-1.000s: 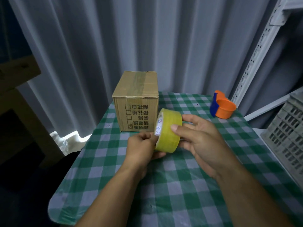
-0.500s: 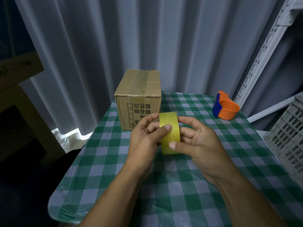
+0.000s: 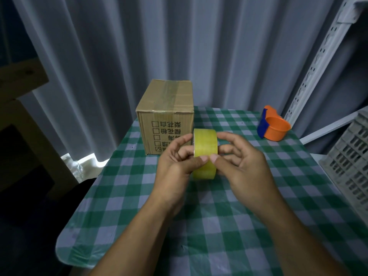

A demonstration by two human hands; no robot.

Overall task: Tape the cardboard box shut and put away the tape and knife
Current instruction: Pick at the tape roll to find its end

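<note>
A yellow tape roll (image 3: 205, 144) stands on edge between my hands, above the checked table. My left hand (image 3: 177, 164) grips its left side, thumb laid across the outer band. My right hand (image 3: 243, 162) grips the right side, its thumb tip meeting the left thumb on the band. Behind the roll stands the brown cardboard box (image 3: 167, 108), flaps down, with a strip of clear tape along its top seam and printed characters on its front. No knife shows plainly.
An orange and blue plastic tape cutter (image 3: 272, 127) sits at the table's far right. A grey slotted crate (image 3: 350, 164) stands off the right edge beside a white perforated rack post (image 3: 318, 56). The green checked tablecloth (image 3: 199, 226) covers the table; curtains hang behind.
The roll has turned from showing its open side to showing its outer band. My left hand came up onto it, and both thumbs have closed together on the band.
</note>
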